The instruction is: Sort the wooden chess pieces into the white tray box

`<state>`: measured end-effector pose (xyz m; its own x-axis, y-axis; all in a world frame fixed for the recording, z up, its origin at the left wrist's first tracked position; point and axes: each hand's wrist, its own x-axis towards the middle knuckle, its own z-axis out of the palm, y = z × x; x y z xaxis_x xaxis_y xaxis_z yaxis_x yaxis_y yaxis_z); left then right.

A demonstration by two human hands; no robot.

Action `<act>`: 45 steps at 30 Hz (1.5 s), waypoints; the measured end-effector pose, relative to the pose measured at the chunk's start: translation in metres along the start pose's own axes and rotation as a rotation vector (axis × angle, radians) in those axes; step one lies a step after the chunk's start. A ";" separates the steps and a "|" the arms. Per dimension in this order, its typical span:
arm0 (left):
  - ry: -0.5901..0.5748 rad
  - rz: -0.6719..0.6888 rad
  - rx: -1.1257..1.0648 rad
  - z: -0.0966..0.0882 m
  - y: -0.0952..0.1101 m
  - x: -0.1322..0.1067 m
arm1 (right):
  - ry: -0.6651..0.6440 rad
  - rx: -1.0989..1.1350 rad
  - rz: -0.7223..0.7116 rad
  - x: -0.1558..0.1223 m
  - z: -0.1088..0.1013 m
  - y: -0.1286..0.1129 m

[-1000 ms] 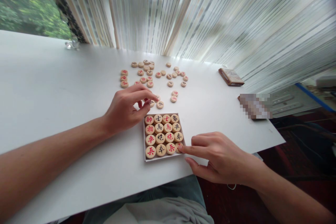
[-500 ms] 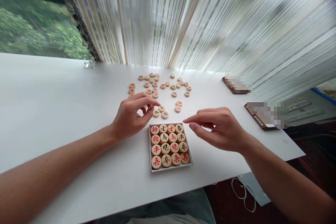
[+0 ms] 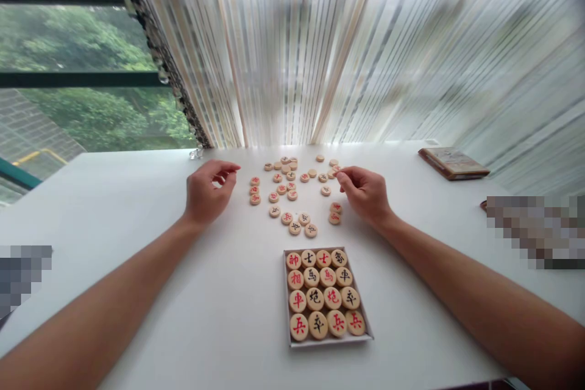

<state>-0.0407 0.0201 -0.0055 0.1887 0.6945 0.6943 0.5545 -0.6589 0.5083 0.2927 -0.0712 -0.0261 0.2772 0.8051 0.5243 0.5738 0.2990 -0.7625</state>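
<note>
A shallow white box (image 3: pixel 332 343) lies on the white table (image 3: pixel 137 207) near me, filled with round wooden chess pieces (image 3: pixel 320 292) marked in red and black. Farther back, several loose chess pieces (image 3: pixel 287 190) are scattered on the table. My left hand (image 3: pixel 206 194) hovers just left of the scatter with its fingers curled toward the thumb; what they hold, if anything, is hidden. My right hand (image 3: pixel 365 194) rests at the scatter's right edge, with thumb and forefinger pinched on a loose piece (image 3: pixel 336 169).
A flat brown box (image 3: pixel 453 163) lies at the back right of the table. A striped curtain (image 3: pixel 342 49) hangs behind the table, and a window (image 3: pixel 82 73) is at the left. A small clear object (image 3: pixel 196 152) sits by the curtain's foot.
Both hands have moved away from the box to the loose pieces farther back. The right hand left the box's corner, and the view has tilted upward.
</note>
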 end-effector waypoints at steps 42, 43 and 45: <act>-0.599 0.460 0.033 0.016 0.034 -0.026 | -0.091 -0.087 -0.316 -0.011 0.004 -0.007; -0.594 0.461 0.036 0.016 0.035 -0.026 | -0.110 -0.089 -0.336 -0.012 0.004 -0.009; -0.582 0.460 0.047 0.016 0.035 -0.026 | -0.147 -0.091 -0.372 -0.013 0.005 -0.012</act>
<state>-0.0131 -0.0167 -0.0142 0.8020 0.4012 0.4425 0.3479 -0.9160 0.2000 0.2784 -0.0832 -0.0259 -0.0708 0.7172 0.6932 0.6818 0.5421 -0.4912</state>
